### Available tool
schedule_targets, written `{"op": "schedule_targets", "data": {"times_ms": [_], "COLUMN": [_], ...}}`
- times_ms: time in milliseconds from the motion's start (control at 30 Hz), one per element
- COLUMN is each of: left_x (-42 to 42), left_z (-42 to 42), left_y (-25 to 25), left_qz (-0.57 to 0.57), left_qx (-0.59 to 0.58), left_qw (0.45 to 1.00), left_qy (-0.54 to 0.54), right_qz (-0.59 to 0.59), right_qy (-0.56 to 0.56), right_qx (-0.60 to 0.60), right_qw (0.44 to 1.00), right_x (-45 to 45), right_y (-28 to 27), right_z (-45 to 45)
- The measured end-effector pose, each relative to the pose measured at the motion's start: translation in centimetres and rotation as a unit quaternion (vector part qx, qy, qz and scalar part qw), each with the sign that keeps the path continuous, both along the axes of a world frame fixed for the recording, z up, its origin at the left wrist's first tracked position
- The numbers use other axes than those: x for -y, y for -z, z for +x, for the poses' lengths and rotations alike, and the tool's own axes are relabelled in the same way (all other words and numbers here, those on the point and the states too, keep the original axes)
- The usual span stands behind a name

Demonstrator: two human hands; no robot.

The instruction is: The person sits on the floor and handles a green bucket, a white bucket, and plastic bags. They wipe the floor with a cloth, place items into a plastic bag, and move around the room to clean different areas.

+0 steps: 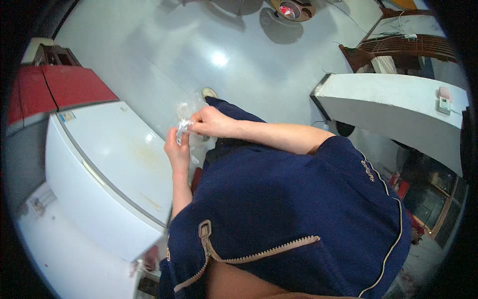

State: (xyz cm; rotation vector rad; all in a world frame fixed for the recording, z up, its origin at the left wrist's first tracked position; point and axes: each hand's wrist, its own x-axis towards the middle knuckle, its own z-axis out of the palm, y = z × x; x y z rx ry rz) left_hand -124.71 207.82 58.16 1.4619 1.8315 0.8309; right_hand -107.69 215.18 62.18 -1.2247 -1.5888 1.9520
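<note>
A clear plastic bag [183,125] is bunched up between my two hands, its gathered top pinched by both. My left hand [176,144] grips it from the near side, fingers pointing up. From the right, my right hand [213,121] closes thumb and fingertips on the same gathered part. The rest of the transparent bag hangs below and behind the hands, above the floor; whatever it may contain is too unclear to tell. Both hands are held in front of my body, just right of a white chest freezer.
The white chest freezer [112,138] stands at my left, with red cabinets [63,88] beyond it. A white partition wall [392,97] is at the right. Stools [282,24] and a round holder with a red item [291,10] are at the top. Pale floor [168,48] lies ahead.
</note>
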Motion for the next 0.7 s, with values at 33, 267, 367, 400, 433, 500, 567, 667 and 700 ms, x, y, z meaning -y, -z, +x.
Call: {"op": "schedule_targets", "data": {"times_ms": [33, 267, 367, 400, 433, 500, 567, 667, 700], "left_x": [-1.6, -12.3, -15.8, -16.7, -17.5, -19.9, -21.7, -24.2, -24.7], "left_z": [-0.9, -5.4, -5.1, -5.3, -5.5, -5.1, -4.8, -3.7, -3.1], "left_y": [-0.1, 0.3, 1.0, 1.4, 1.8, 3.1, 4.0, 5.0, 5.5], "left_qz": [-0.007, -0.016, -0.019, -0.014, -0.008, -0.004, -0.048, -0.075, -0.065], "left_qx": [-0.004, -0.017, 0.006, -0.006, -0.018, 0.003, 0.027, 0.042, 0.045], "left_qw": [1.000, 0.991, 0.977, 0.969, 0.960, 0.942, 0.937, 0.929, 0.929], "left_qy": [0.006, 0.135, 0.212, 0.246, 0.279, 0.334, 0.346, 0.359, 0.362], "right_qz": [0.017, 0.079, 0.081, 0.080, 0.076, 0.032, -0.015, -0.044, -0.055], "right_qy": [-0.016, 0.030, 0.096, 0.122, 0.145, 0.235, 0.322, 0.424, 0.450], "right_qx": [0.019, 0.094, 0.105, 0.121, 0.150, 0.159, 0.142, 0.146, 0.135], "right_qw": [1.000, 0.992, 0.986, 0.982, 0.975, 0.958, 0.936, 0.893, 0.881], "right_x": [-1.9, -9.4, -9.8, -9.8, -9.8, -9.6, -8.5, -6.7, -5.9], "right_y": [0.3, 4.5, 5.2, 5.3, 5.4, 5.1, 5.4, 5.9, 6.7], "right_z": [-0.9, -3.5, -2.6, -2.6, -2.2, -0.9, 0.5, 2.4, 3.1]}}
